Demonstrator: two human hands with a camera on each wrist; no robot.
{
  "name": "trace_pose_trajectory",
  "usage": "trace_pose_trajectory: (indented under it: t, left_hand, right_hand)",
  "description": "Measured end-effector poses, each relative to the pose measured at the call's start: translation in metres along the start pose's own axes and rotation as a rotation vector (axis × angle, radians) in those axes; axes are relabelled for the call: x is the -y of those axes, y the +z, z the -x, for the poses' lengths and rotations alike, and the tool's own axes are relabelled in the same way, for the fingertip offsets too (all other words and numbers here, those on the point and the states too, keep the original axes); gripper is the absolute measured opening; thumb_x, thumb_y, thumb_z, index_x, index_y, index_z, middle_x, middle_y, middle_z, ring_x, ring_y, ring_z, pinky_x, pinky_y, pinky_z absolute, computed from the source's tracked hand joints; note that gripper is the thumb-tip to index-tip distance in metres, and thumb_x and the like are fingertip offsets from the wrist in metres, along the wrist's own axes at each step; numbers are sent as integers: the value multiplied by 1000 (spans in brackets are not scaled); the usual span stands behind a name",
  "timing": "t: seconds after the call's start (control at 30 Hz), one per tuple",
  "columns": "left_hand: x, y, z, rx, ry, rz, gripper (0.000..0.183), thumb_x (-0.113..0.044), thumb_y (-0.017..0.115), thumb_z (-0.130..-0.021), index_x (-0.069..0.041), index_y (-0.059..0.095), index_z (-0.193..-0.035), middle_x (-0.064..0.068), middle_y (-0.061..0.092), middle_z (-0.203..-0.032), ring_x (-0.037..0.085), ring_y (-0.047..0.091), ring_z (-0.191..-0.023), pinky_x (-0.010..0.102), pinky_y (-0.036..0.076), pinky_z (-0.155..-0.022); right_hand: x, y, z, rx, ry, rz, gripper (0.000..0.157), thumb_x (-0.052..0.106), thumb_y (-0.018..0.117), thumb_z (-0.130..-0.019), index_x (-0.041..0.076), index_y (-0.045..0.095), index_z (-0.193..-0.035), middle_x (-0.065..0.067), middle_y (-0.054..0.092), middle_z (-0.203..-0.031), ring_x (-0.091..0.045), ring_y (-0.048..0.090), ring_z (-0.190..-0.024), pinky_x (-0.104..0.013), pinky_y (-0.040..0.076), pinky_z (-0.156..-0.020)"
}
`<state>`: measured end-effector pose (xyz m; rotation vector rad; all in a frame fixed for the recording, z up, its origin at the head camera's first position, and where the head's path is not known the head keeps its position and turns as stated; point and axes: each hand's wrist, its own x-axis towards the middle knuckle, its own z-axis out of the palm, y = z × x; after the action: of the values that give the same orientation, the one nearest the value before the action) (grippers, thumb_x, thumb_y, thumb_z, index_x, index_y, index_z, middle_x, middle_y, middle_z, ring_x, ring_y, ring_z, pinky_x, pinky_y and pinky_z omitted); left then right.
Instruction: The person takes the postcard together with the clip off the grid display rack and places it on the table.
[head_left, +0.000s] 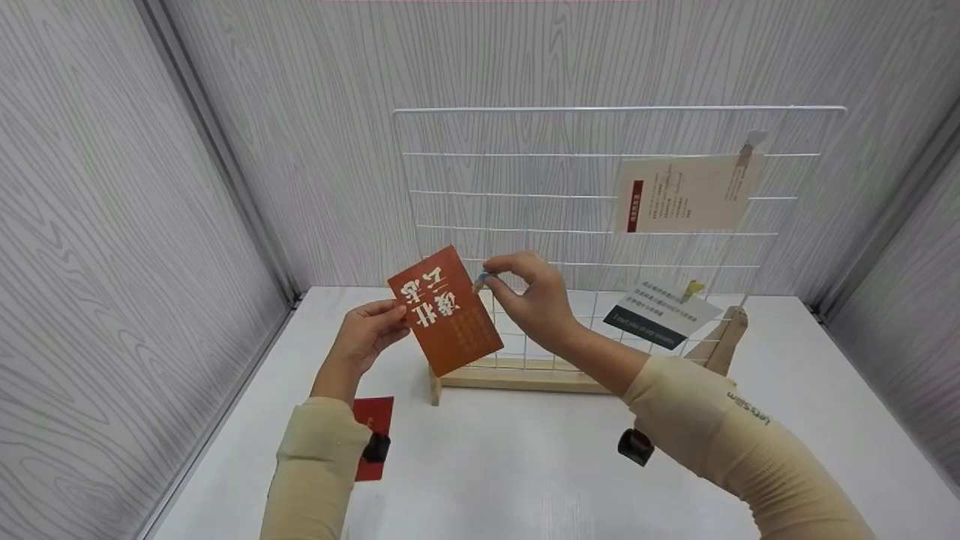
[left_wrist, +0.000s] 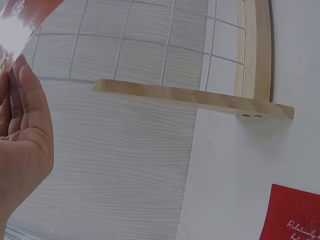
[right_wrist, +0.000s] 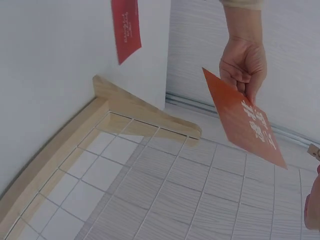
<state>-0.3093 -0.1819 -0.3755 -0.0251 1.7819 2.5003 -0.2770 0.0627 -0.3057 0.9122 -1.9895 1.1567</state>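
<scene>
My left hand (head_left: 369,335) pinches an orange-red card (head_left: 457,330) with white characters by its left edge, and the card is tilted in front of the wire grid (head_left: 559,196). Close by the card's right edge, my right hand (head_left: 536,296) pinches a small clip with a blue top (head_left: 484,277) between thumb and forefinger. The right wrist view shows the wooden end of that clip (right_wrist: 314,151) at the frame edge, apart from the card. In the left wrist view, the left hand (left_wrist: 27,120) has its fingertips at the card's glossy lower corner.
A cream card (head_left: 690,196) and a white-and-dark card (head_left: 660,319) hang from clips on the grid's right side. The grid stands on a wooden base (head_left: 525,380). On the white table lies a red card (head_left: 373,412), partly hidden by the left sleeve and a black wrist camera.
</scene>
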Motion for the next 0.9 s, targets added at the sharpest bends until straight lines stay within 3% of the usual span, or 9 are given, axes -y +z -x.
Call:
trace_pose_trajectory:
  t: [0.17,0.5,0.7,0.9]
  left_hand:
    - [3,0,1,14,-31,-30,18,-9,65,-76,-1,62,-92,12,61,-87,22,60,-74,33,48,-73]
    - [7,-6,6,36,-46,-125,39,-18,67,-75,4,57,-106,12,61,-93,23,59,-79,33,47,-75]
    - [12,-7,7,50,-60,-131,36,-17,68,-74,3,58,-103,12,61,-90,23,59,-77,32,48,-73]
    - [21,-8,7,65,-72,-139,27,-14,67,-75,2,61,-96,12,62,-86,22,60,-74,31,49,-70]
  right_hand:
    - [-8,-11,15,21,13,-13,12,4,61,-79,6,63,-91,3,60,-87,-10,51,-86,-28,42,-75]
    - [-12,-30,29,43,67,-65,14,0,60,-79,5,62,-92,-5,60,-87,-17,52,-86,-28,43,-77]
    - [9,-45,33,46,113,-39,14,-8,58,-77,-4,60,-90,-14,59,-86,-24,53,-85,-28,42,-77]
    - [2,-56,43,37,146,-4,13,-8,59,-76,-4,61,-88,-13,60,-84,-24,52,-83,-25,41,-74]
